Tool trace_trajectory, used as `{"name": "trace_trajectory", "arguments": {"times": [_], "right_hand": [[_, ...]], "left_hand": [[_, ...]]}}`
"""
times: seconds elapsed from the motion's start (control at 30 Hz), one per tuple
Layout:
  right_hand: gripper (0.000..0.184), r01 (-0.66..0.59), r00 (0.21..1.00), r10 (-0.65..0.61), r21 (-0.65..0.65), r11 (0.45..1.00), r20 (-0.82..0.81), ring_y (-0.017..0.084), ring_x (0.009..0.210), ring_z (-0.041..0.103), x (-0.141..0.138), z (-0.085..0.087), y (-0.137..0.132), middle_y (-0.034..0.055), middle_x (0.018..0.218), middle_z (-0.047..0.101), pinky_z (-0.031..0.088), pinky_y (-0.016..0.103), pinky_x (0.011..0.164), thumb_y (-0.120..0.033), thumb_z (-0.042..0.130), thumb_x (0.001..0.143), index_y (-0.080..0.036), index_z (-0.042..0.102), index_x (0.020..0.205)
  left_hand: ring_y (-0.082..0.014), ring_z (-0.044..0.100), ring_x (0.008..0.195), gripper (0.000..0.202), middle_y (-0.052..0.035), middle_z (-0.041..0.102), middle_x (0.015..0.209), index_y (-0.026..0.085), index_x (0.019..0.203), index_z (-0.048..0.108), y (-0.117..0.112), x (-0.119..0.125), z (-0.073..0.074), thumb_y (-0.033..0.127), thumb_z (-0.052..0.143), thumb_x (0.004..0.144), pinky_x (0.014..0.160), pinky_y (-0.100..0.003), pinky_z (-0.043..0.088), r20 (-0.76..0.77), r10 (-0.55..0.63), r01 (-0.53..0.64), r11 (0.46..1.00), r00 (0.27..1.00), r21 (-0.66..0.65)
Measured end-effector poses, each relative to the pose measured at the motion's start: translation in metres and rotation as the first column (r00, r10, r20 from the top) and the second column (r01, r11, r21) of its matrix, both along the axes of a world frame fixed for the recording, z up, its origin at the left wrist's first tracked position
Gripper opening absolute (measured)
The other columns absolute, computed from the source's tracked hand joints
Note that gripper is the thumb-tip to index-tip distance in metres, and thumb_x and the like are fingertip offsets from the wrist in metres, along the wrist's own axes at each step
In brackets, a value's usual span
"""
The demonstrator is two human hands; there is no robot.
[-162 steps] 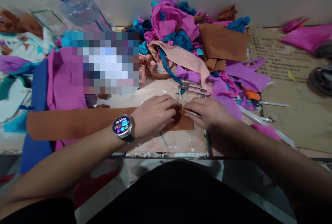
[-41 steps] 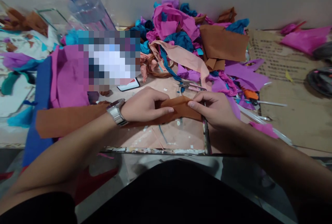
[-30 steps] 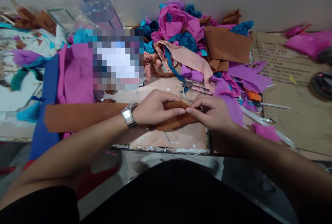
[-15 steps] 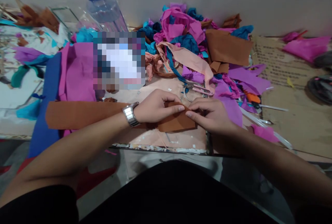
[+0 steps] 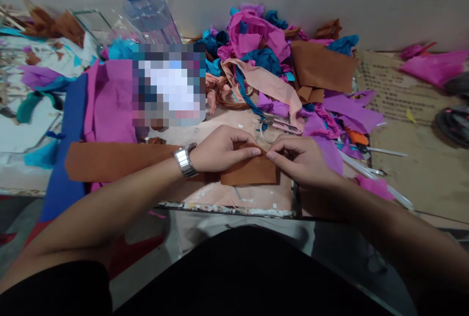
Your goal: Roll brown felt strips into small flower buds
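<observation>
Left hand (image 5: 225, 150): thumb on the near face of the brown strip (image 5: 249, 170), index finger bent behind it, the two clamped on its far edge. Right hand (image 5: 300, 159): thumb and index finger curled together at the strip's far right corner; whether they grip it cannot be told. With the clock centred between the hands, twelve pointing away from the wearer, the strip runs toward nine under the left wrist, which bears a metal watch (image 5: 185, 161), and its end lies over a blue sheet (image 5: 73, 115). Pink-handled scissors (image 5: 287, 126) lie near, at one; the crumpled scraps (image 5: 252, 42), at twelve; a clear bottle (image 5: 152, 20), at eleven; printed cardboard (image 5: 414, 155), at three.
</observation>
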State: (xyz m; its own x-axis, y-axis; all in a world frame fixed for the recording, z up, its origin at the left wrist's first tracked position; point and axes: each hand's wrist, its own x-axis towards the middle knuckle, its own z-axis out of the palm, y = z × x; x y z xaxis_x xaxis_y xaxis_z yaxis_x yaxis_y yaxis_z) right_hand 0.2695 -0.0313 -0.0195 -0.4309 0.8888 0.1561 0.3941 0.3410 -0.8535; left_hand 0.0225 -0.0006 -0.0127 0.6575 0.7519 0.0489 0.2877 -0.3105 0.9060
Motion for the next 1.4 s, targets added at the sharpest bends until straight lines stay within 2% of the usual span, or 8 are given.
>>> {"name": "trace_trajectory", "arguments": {"times": [0.17, 0.33, 0.47, 0.67, 0.83, 1.03, 1.13, 1.4], "right_hand": [[0.023, 0.041, 0.999, -0.041, -0.001, 0.999, 0.022, 0.014, 0.065, 0.058, 0.002, 0.001, 0.003, 0.0019, 0.075, 0.067, 0.043, 0.027, 0.060, -0.035, 0.067, 0.096, -0.019, 0.070, 0.080], [0.026, 0.094, 0.994, -0.097, -0.046, 0.995, -0.056, 0.016, 0.071, 0.061, 0.001, 0.001, 0.003, 0.0027, 0.078, 0.069, 0.048, 0.028, 0.066, -0.040, 0.062, 0.100, -0.020, 0.071, 0.086], [0.018, 0.082, 0.994, -0.089, -0.102, 0.991, -0.067, 0.013, 0.064, 0.058, -0.002, -0.004, -0.001, 0.0019, 0.079, 0.071, 0.045, 0.026, 0.058, -0.038, 0.071, 0.094, -0.020, 0.075, 0.094], [0.017, 0.100, 0.994, -0.103, -0.085, 0.991, -0.028, 0.011, 0.058, 0.056, -0.006, -0.006, -0.003, 0.0011, 0.072, 0.070, 0.042, 0.024, 0.053, -0.035, 0.074, 0.091, -0.018, 0.074, 0.086], [0.015, 0.109, 0.993, -0.111, -0.066, 0.992, -0.029, 0.009, 0.056, 0.055, -0.006, -0.007, -0.003, 0.0005, 0.071, 0.070, 0.042, 0.022, 0.052, -0.032, 0.073, 0.091, -0.018, 0.074, 0.086], [0.015, 0.135, 0.990, -0.136, -0.035, 0.990, -0.035, 0.009, 0.055, 0.054, -0.006, -0.007, -0.004, -0.0006, 0.068, 0.069, 0.041, 0.021, 0.050, -0.031, 0.072, 0.092, -0.017, 0.075, 0.086], [0.013, 0.126, 0.991, -0.126, 0.007, 0.992, -0.034, 0.009, 0.057, 0.057, -0.008, -0.008, -0.004, -0.0005, 0.071, 0.070, 0.043, 0.021, 0.050, -0.030, 0.073, 0.091, -0.017, 0.075, 0.092], [0.009, 0.116, 0.993, -0.117, 0.159, 0.980, -0.004, 0.011, 0.065, 0.065, -0.007, -0.009, -0.005, 0.0012, 0.084, 0.079, 0.048, 0.022, 0.057, -0.023, 0.073, 0.092, -0.020, 0.079, 0.097]], "left_hand": [[-0.0110, 0.057, 0.064, 0.034, -0.0010, 0.070, 0.071, 0.015, 0.086, 0.077, 0.002, 0.001, -0.001, 0.045, 0.068, 0.096, 0.063, -0.023, 0.044, -0.007, 0.055, -0.055, 0.998, 0.998, -0.003], [-0.0118, 0.059, 0.069, 0.035, -0.0030, 0.074, 0.078, 0.013, 0.089, 0.079, 0.003, 0.002, -0.004, 0.046, 0.070, 0.094, 0.066, -0.023, 0.045, 0.017, 0.119, -0.119, 0.993, 0.993, -0.019], [-0.0114, 0.059, 0.069, 0.035, -0.0033, 0.075, 0.079, 0.013, 0.089, 0.079, 0.001, 0.004, -0.007, 0.047, 0.070, 0.094, 0.065, -0.022, 0.044, 0.034, 0.121, -0.119, 0.991, 0.992, -0.056], [-0.0116, 0.062, 0.074, 0.030, -0.0050, 0.076, 0.085, 0.013, 0.094, 0.079, 0.000, 0.007, -0.009, 0.042, 0.071, 0.095, 0.071, -0.022, 0.048, 0.139, 0.172, -0.164, 0.984, 0.975, -0.067], [-0.0114, 0.061, 0.070, 0.033, -0.0057, 0.074, 0.081, 0.012, 0.091, 0.077, 0.001, 0.008, -0.010, 0.044, 0.073, 0.094, 0.066, -0.022, 0.048, 0.180, 0.209, -0.199, 0.977, 0.961, -0.074], [-0.0139, 0.065, 0.076, 0.033, -0.0061, 0.078, 0.086, 0.013, 0.094, 0.080, 0.001, 0.005, -0.009, 0.046, 0.079, 0.088, 0.069, -0.023, 0.049, 0.060, 0.123, -0.118, 0.990, 0.991, -0.074], [-0.0122, 0.059, 0.067, 0.037, -0.0040, 0.074, 0.075, 0.012, 0.089, 0.080, 0.000, 0.004, -0.008, 0.049, 0.074, 0.091, 0.060, -0.022, 0.043, -0.014, 0.106, -0.107, 0.989, 0.994, -0.098], [-0.0090, 0.045, 0.061, 0.040, 0.0008, 0.061, 0.067, 0.011, 0.091, 0.079, 0.002, 0.004, -0.010, 0.049, 0.068, 0.094, 0.057, -0.022, 0.035, -0.019, 0.023, -0.026, 0.975, 1.000, -0.220]]}}
